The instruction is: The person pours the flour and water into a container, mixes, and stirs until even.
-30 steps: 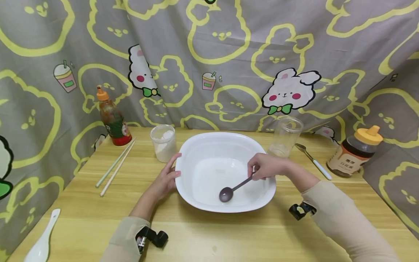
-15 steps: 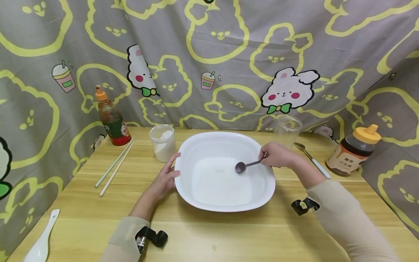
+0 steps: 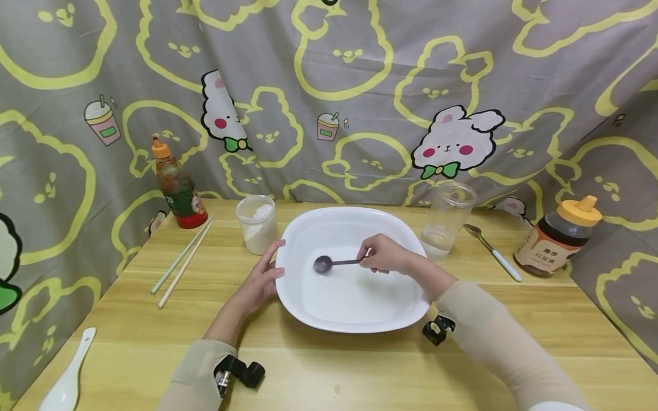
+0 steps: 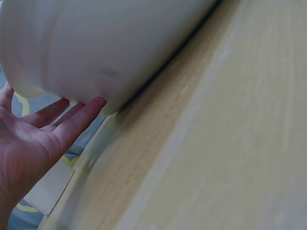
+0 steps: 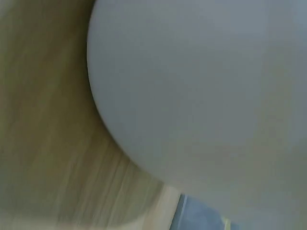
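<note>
At the near left corner of the table [image 3: 329, 371], about 8 o'clock from the bowl, lies a white spoon [image 3: 64, 374]. The white bowl [image 3: 354, 317] sits at the middle. The left hand [image 3: 257, 282] rests against its rim at 9 o'clock, fingers straight and close together, touching the outer wall without curling round it. The right hand [image 3: 385, 254] pinches the handle of a dark spoon [image 3: 334, 263], whose scoop lies inside the bowl toward 10 o'clock. The spoon looks light and stiff, best held at the handle's end. The bowl looks rigid, smooth and likely slippery, so a flat hand at the rim should steady it. Farther off: chopsticks [image 3: 180, 260] at 9, a white cup [image 3: 256, 224] at 11, a sauce bottle [image 3: 175, 185] beyond it, a clear cup [image 3: 447, 220] at 1, a metal spoon [image 3: 490, 251] and honey bottle [image 3: 560, 237] at 2.
</note>
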Tool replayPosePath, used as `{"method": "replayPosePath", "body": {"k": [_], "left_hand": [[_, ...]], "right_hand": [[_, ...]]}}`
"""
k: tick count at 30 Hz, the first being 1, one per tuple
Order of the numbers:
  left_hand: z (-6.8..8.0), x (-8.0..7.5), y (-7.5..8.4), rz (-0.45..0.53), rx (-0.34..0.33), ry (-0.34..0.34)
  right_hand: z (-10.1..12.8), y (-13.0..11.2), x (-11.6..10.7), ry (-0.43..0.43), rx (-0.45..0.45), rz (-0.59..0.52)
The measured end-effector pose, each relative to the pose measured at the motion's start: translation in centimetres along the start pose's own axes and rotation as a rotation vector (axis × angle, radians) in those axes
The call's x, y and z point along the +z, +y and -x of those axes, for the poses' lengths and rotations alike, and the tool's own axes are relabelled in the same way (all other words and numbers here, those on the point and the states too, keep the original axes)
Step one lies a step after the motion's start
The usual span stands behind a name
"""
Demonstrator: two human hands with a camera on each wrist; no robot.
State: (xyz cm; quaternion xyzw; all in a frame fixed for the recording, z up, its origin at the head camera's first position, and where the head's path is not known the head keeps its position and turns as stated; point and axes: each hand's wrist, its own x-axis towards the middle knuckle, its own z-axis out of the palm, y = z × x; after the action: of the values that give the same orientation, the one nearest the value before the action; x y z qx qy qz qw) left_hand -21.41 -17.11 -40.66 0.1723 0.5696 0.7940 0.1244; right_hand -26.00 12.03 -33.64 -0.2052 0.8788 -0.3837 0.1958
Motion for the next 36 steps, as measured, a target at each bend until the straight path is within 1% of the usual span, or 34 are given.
{"method": "replayPosePath", "body": {"k": [3,6,9,13,16,19,22,25,27,29,32,36], "left_hand": [[0.0,0.1,0.1,-0.008,-0.001,-0.007],[-0.1,0.2,0.2,-0.005,-0.002,-0.007],[-0.1,0.2,0.3,-0.005,-0.005,0.003],[-0.1,0.2,0.4,-0.007,-0.008,0.010],[-0.1,0.1,0.3,-0.009,-0.011,0.008],[0.0,0.0,0.3,-0.009,-0.011,0.007],[0.0,0.0,0.2,-0.008,-0.008,0.010],[0.0,0.0,0.3,-0.008,-0.009,0.017],[0.0,0.0,0.3,-0.009,-0.010,0.018],[0.0,0.0,0.2,-0.010,-0.008,0.013],[0.0,0.0,0.2,-0.008,-0.007,0.005],[0.0,0.0,0.1,-0.004,-0.006,0.002]], "right_hand": [[0.5,-0.5,0.4,-0.082,-0.011,-0.003],[1.6,-0.8,-0.2,-0.135,-0.014,0.027],[2.9,-0.6,-1.4,-0.152,-0.020,0.079],[4.6,0.0,-3.6,-0.152,-0.017,0.170],[5.7,0.3,-5.0,-0.143,-0.027,0.260],[6.4,0.2,-6.1,-0.114,-0.037,0.351],[6.6,0.0,-6.7,-0.053,-0.021,0.417],[6.0,0.1,-6.5,0.024,0.005,0.455],[5.3,0.4,-6.2,0.069,0.009,0.451],[4.5,0.7,-5.6,0.093,0.026,0.409],[3.2,0.9,-4.6,0.110,0.045,0.285],[1.5,0.9,-3.1,0.105,0.057,0.121]]}}
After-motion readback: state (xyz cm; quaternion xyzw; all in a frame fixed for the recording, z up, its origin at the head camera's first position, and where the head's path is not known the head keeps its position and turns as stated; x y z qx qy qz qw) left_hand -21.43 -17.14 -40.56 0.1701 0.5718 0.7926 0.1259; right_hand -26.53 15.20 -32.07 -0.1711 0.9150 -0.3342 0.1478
